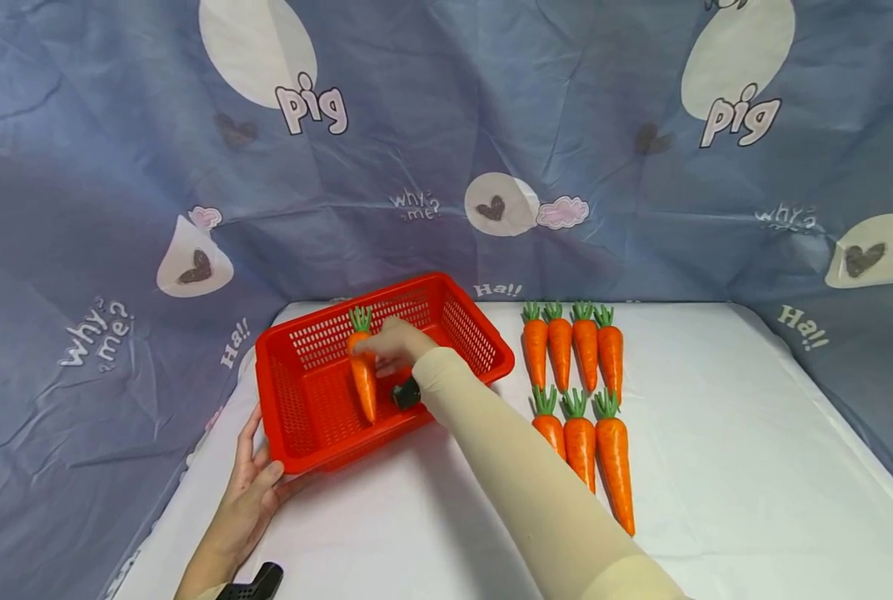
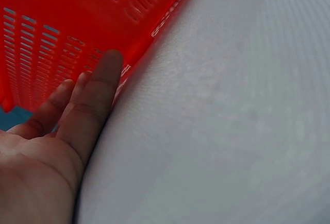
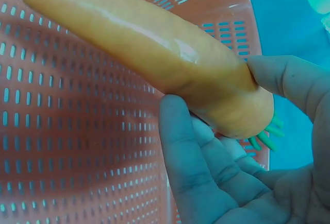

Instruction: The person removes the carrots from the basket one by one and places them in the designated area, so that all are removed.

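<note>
My right hand (image 1: 394, 343) pinches an orange carrot (image 1: 364, 383) near its green top, thumb on one side and fingers on the other. The carrot hangs inside the red plastic basket (image 1: 334, 459), its tip pointing down toward the perforated floor. In the right wrist view, the carrot (image 3: 139, 38) slants across the basket wall (image 3: 77, 126). At the basket's near left corner, my left hand (image 1: 250, 492) rests with fingers spread along the outside. The left wrist view shows its fingers (image 2: 90, 110) fairly straight against the slotted wall (image 2: 41, 44).
Right of the basket, several carrots (image 1: 561, 350) lie side by side in a back row, tops away from me. Three more carrots (image 1: 615, 467) form a nearer row, partly covered by my right sleeve (image 1: 536, 492). A blue printed cloth (image 1: 416, 150) hangs behind the white table (image 1: 731, 433).
</note>
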A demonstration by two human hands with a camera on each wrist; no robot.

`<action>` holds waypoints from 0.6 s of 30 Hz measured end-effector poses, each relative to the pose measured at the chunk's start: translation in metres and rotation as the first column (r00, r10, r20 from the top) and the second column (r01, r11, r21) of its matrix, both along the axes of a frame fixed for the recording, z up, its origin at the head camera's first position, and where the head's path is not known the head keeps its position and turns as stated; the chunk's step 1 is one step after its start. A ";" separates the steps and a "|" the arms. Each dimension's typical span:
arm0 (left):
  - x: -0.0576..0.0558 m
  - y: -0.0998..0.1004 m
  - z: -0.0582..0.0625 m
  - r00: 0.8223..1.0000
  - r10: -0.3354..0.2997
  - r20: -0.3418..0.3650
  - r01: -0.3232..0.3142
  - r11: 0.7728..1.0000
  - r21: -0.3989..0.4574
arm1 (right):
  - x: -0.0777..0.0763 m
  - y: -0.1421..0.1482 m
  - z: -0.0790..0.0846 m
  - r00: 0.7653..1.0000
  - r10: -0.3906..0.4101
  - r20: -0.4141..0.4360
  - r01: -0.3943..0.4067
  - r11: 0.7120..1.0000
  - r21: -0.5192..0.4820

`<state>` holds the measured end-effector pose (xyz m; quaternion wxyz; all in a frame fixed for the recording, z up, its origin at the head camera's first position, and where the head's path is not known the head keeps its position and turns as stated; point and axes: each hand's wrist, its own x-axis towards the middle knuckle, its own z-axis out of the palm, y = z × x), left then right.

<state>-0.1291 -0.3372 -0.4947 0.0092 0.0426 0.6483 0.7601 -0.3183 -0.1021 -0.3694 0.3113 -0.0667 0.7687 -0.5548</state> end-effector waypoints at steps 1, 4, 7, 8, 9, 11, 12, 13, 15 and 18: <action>0.000 0.000 0.000 1.000 0.002 0.001 -0.002 1.000 -0.001 | 0.000 0.001 0.001 1.000 0.004 0.000 -0.004 1.000 -0.008; 0.000 0.000 -0.001 1.000 0.009 0.010 -0.009 1.000 -0.005 | -0.001 0.004 0.003 1.000 0.013 -0.001 -0.013 1.000 -0.024; 0.001 0.000 -0.001 1.000 0.014 0.015 -0.014 1.000 -0.005 | -0.001 0.007 0.005 0.999 0.030 -0.011 -0.030 0.999 -0.031; 0.000 0.000 -0.001 1.000 0.014 0.014 -0.014 1.000 -0.005 | -0.001 0.008 0.005 0.999 0.032 -0.016 -0.032 0.999 -0.033; 0.000 0.000 -0.001 1.000 0.013 0.012 -0.013 1.000 -0.004 | -0.001 0.009 0.006 0.999 0.035 -0.021 -0.035 0.999 -0.035; 0.000 0.000 -0.001 1.000 0.011 0.005 -0.011 1.000 0.000 | -0.001 0.011 0.008 0.999 0.042 -0.028 -0.043 0.998 -0.040; 0.000 0.000 -0.002 1.000 0.008 0.002 -0.008 1.000 0.002 | -0.002 0.012 0.008 0.999 0.044 -0.031 -0.045 0.998 -0.041; 0.000 0.000 -0.002 1.000 0.006 -0.002 -0.006 1.000 0.003 | -0.002 0.013 0.009 0.998 0.048 -0.037 -0.049 0.998 -0.040; 0.000 0.000 -0.002 1.000 0.002 -0.006 -0.002 1.000 0.005 | -0.002 0.015 0.011 0.998 0.055 -0.038 -0.057 0.997 -0.049; 0.000 -0.001 -0.002 1.000 0.001 -0.007 -0.001 1.000 0.006 | -0.001 0.017 0.014 0.997 0.068 -0.033 -0.071 0.995 -0.068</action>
